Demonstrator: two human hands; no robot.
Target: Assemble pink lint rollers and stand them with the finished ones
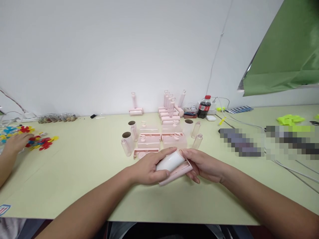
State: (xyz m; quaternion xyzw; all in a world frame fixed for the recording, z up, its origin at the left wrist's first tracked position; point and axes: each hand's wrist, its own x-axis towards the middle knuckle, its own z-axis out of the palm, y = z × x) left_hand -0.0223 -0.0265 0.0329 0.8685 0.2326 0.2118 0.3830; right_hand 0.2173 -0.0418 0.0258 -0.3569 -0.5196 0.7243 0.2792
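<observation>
Above the table (82,156), left hand (149,168) and right hand (204,164) clasp a part-hidden white roll (170,162).

A smooth white roll (169,162) – slanting, its right end farther away – lies along an open pale pink case (175,175) slanting the same way.

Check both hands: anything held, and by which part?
Left hand grips the white roll around its left end; right hand holds the pink casing at its right end.
</observation>
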